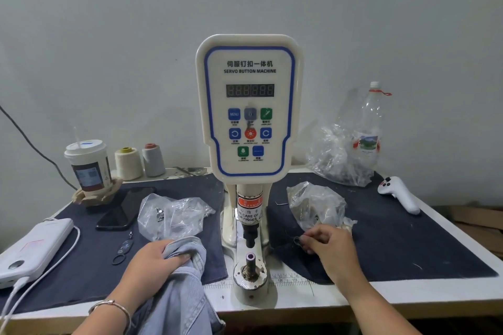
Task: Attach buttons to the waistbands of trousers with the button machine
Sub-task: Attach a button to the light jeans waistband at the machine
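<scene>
**Worktable, button machine centre, hands either side**

Grey wall behind white table [353, 299] w/ dark cloth mats. L to R: power bank [32, 247], cup [88, 163], phone [123, 208], 2 thread cones [140, 162], clear bag [171, 216]. Left hand [156, 260] grips bunched denim trousers [179, 283] at table front, just left of machine base. Button machine [249, 106] centre, lower post bare. Right hand [330, 249] on right mat, fingertips pinching small dark button [297, 240] beside second bag [315, 205]. Far right: bottle [368, 128], white controller [398, 193].
</scene>
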The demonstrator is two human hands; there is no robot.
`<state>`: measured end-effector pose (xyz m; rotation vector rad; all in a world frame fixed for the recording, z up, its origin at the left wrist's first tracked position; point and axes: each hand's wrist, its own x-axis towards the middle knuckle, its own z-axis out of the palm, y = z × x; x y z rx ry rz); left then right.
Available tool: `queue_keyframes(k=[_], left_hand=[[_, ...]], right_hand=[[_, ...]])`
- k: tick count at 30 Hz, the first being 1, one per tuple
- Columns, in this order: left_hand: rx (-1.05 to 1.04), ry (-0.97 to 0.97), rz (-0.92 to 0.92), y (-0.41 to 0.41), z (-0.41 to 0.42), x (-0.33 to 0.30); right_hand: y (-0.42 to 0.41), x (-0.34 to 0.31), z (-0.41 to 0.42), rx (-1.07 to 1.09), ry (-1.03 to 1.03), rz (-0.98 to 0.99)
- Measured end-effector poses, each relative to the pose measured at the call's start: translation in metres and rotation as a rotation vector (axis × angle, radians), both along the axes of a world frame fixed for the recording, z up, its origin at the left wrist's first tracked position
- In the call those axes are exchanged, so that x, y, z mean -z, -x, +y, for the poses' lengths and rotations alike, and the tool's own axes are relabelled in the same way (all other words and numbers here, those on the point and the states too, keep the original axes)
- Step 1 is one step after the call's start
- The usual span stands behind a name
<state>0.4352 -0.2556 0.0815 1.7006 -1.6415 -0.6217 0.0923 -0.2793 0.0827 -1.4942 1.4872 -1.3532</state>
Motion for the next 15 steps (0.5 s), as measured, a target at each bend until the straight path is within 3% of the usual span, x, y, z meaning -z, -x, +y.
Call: queue_keyframes(k=[6, 15], left_hand=[[0.012, -0.014, 0.022, 0.0, 0.002, -0.002], [-0.01, -0.037, 0.049, -0.002, 0.001, -0.002]], right_hand=[[-0.003, -0.006, 0.002, 0.014, -0.012, -0.019], [-0.035, -0.024, 0.031, -0.106, -0.027, -0.28]])
